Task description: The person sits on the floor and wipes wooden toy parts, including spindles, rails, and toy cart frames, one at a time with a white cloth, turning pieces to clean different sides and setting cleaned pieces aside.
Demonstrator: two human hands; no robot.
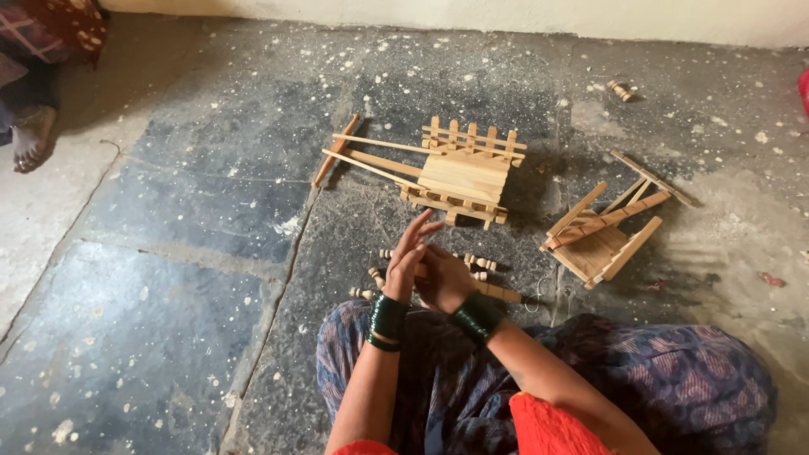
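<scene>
Nearest to my view sat the person's lap in patterned blue cloth [674, 379], with a red sleeve edge [548, 430] at the bottom of the frame. Next, both wrists carried dark green bangles [388, 320]. The left hand [407, 257] stood edge-up with fingers spread and gripped nothing that I could see. The right hand [442, 278] was curled and pressed against the left palm; whether it enclosed a small piece I could not tell. Just beyond the hands, touching the stone floor [168, 295], lay a scatter of small turned wooden pegs [480, 264] and one longer wooden rod [497, 292]. Further out stood a small wooden cart [463, 173] with a slatted rail and long shafts pointing left, a reddish stick [335, 150] across their ends. To its right, well apart, lay a second unfinished wooden cart frame [602, 232], tilted. One stray peg [621, 90] lay far off near the wall, and another person's foot [29, 139] showed at the far left. In my judgement, any piece between the palms would be handled best close over the pegs, so that a dropped part stays within reach.
</scene>
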